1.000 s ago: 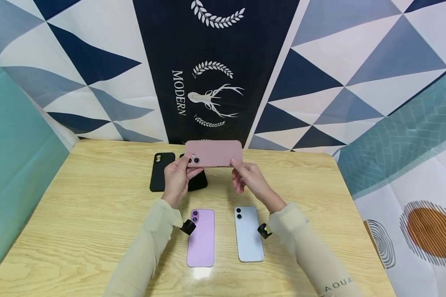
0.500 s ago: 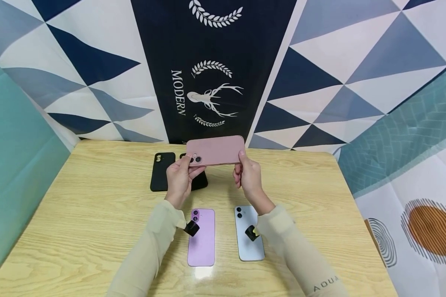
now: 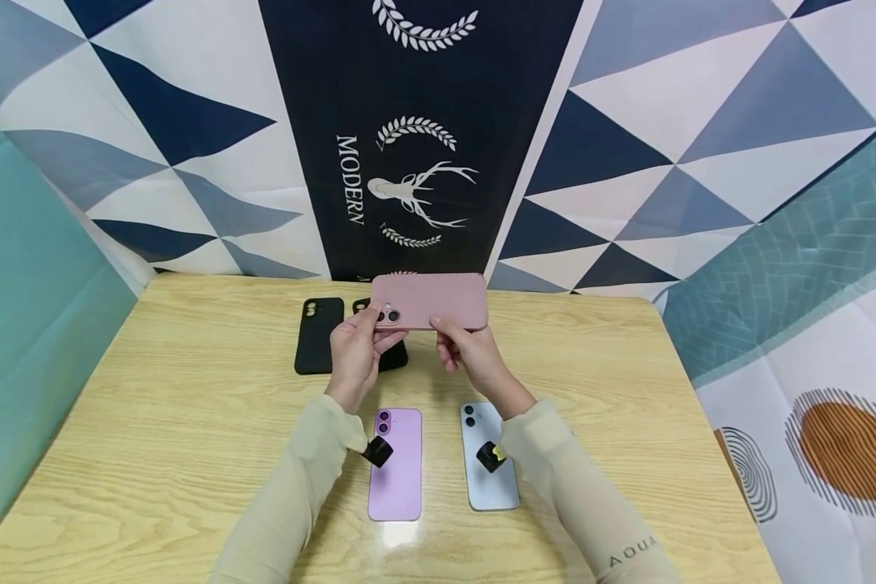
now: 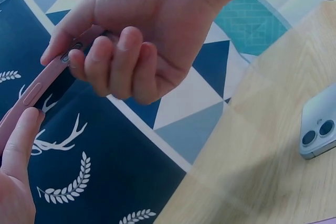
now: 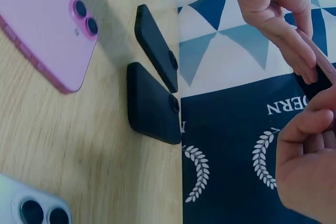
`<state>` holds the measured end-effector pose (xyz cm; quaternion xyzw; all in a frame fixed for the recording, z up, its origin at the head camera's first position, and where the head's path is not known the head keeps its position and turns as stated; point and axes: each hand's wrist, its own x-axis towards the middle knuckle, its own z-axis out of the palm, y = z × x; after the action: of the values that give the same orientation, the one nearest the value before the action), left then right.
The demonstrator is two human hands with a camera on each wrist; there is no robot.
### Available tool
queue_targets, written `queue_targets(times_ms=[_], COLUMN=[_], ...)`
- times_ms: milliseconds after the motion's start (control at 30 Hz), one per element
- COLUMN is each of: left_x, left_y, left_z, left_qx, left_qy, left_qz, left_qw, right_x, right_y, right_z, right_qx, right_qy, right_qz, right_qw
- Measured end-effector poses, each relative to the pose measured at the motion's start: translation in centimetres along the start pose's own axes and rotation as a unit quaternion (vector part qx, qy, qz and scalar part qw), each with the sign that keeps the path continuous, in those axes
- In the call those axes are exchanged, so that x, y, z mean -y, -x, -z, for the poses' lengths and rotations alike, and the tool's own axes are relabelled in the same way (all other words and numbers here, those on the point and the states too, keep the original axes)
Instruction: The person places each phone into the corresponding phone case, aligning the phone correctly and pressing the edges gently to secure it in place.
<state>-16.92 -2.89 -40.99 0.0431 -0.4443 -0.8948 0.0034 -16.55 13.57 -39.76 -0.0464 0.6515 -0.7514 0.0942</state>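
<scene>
A pink phone [image 3: 445, 294] is held sideways above the far side of the table, its back towards the head camera and its two lenses at the left end. My left hand [image 3: 352, 358] pinches that lens end, thumb on the back and fingers underneath. With its thumb on the back near the lower edge and the other fingers curled below, my right hand [image 3: 474, 354] pinches the phone around its middle. In the right wrist view the phone's far face looks dark. Under my forearms lie a purple phone [image 3: 405, 478] and a pale blue phone [image 3: 492, 491], backs up.
Two black phone cases lie side by side at the table's back: a left case [image 3: 319, 337] and a right case [image 3: 394, 357], partly hidden by my left hand. A patterned cloth wall [image 3: 423, 97] rises behind the wooden table [image 3: 190, 405].
My right hand has let its thumb shift from the phone's right end leftwards to its middle. The pink phone has moved slightly right, tilting briefly and now level. Phones on the table stay put.
</scene>
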Motion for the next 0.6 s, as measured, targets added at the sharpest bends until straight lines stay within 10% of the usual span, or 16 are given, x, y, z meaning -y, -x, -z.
queue_targets(times_ms=[433,600], left_x=[0.8,2.2], left_y=[0.2,-0.3], left_z=[-1.3,-1.4], left_qx=[0.063,0.083], left_qy=[0.056,0.066], left_qz=[0.013,-0.036], left_qw=[0.9964,0.9937], right_x=[0.1,0.2], right_y=[-0.5,-0.5], right_z=[-1.2,-1.7], right_qx=[0.007,0.015], right_qy=[-0.139,-0.130], right_qz=[0.008,0.006], right_qw=[0.990,0.991])
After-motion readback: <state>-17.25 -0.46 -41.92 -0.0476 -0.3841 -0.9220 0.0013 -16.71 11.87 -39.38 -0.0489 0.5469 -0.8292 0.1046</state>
